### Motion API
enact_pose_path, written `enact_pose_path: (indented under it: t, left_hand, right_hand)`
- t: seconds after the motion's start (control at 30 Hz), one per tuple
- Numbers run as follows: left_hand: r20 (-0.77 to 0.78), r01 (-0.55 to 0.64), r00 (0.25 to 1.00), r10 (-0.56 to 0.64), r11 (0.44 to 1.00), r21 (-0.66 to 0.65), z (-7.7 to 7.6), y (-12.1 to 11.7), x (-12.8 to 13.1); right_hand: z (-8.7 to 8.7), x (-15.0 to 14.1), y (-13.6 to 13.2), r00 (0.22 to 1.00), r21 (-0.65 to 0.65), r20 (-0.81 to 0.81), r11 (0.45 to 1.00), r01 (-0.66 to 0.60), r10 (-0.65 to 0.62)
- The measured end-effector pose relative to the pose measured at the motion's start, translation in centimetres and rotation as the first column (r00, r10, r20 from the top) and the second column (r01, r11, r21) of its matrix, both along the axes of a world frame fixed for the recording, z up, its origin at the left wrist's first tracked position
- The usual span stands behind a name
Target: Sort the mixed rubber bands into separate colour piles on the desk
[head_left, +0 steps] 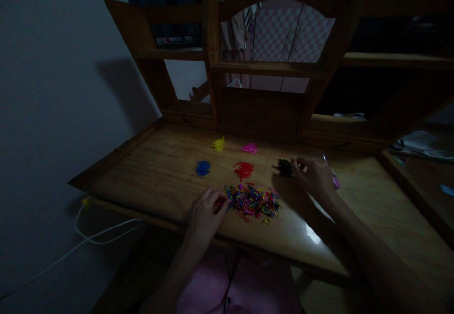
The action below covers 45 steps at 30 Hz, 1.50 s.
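On the wooden desk lies a mixed pile (253, 201) of small coloured loops that look like rubber bands. My left hand (209, 208) is at its left edge, thumb and forefinger pinched together; whatever is between them is too dark to make out. My right hand (312, 174) reaches to the right side of a black pile of bands (284, 167), its thumb and forefinger closed at the pile's edge. Anything in that pinch is hidden. Sorted by colour, a red pile (243, 169), a blue pile (202, 168), a yellow pile (218, 144) and a pink pile (249, 148) lie apart.
A wooden shelf unit (262, 70) rises along the back of the desk (149, 162). Beyond my right hand lies a slim object with a pink end (336, 180). A white cable (106, 231) hangs by the left edge, near the wall (53, 91). The room is dim.
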State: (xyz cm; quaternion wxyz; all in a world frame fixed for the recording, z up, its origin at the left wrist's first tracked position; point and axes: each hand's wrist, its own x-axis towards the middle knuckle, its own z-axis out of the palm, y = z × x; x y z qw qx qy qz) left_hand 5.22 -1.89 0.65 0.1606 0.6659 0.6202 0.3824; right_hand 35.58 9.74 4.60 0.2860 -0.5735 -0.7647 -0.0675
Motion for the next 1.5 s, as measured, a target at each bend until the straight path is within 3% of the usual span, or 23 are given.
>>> enact_pose_path:
  t: [0.2, 0.43, 0.6, 0.73, 0.9, 1.0, 1.1, 1.27, 1.33, 1.37, 1.43, 1.5]
  left_hand:
    - [0.082, -0.012, 0.997, 0.010, 1.000, 0.026, 0.8, -0.1, -0.1]
    - [0.232, -0.078, 0.969, 0.090, 0.995, -0.059, 1.8, 0.5, -0.4]
    - [0.271, 0.004, 0.962, -0.016, 0.999, 0.043, 3.4, 5.9, -2.0]
    - [0.175, 0.035, 0.983, -0.055, 0.992, 0.120, 5.2, 11.5, -3.7]
    - [0.028, 0.094, 0.995, -0.100, 0.980, 0.176, 7.5, 15.5, -5.4]
    - [-0.034, 0.068, 0.997, -0.064, 0.987, 0.143, 7.8, 17.1, -6.1]
    - [-0.041, 0.072, 0.997, -0.069, 0.994, 0.086, 6.9, 18.3, -6.5]
    - [-0.040, 0.102, 0.994, -0.098, 0.986, 0.130, 5.6, 17.3, -5.8]
    - [-0.088, 0.234, 0.970, -0.225, 0.968, 0.096, 5.6, 15.8, -5.1]
    - [-0.117, 0.333, 0.938, -0.326, 0.941, 0.056, 5.6, 15.0, -4.7]
    - [-0.162, 0.549, 0.819, -0.551, 0.834, -0.060, 5.8, 13.1, -3.9]
    - [-0.190, 0.667, 0.705, -0.683, 0.730, -0.149, 5.9, 11.5, -3.1]
  right_hand:
    - [0.1, 0.0, -0.1, 1.000, 0.038, -0.006, 0.999, 0.003, -0.003]
    - [-0.3, 0.2, 0.1, 1.000, 0.038, -0.019, 0.999, -0.006, 0.006]
    - [-0.3, 0.0, 0.2, 1.000, 0.018, -0.010, 1.000, 0.013, -0.013]
    - [-0.3, 0.1, 0.3, 1.000, 0.017, -0.017, 1.000, 0.019, -0.018]
    - [-0.3, 0.1, 0.3, 1.000, 0.035, -0.025, 0.999, 0.008, -0.007]
    - [-0.3, 0.0, 0.2, 1.000, 0.033, -0.027, 0.999, 0.014, -0.014]
    - [-0.2, -0.3, 0.1, 1.000, 0.036, -0.023, 0.999, 0.017, -0.017]
    - [0.1, -0.6, -0.3, 1.000, 0.051, -0.021, 0.999, 0.003, -0.002]
    - [0.1, -0.6, -0.4, 1.000, 0.060, -0.028, 0.998, 0.003, -0.001]
    - [0.1, -0.6, -0.3, 0.999, 0.062, -0.032, 0.998, 0.001, 0.001]
    - [-0.1, -0.7, -0.3, 0.999, 0.062, -0.032, 0.998, 0.000, 0.002]
    - [-0.1, -0.7, -0.3, 1.000, 0.061, -0.024, 0.998, 0.000, 0.002]
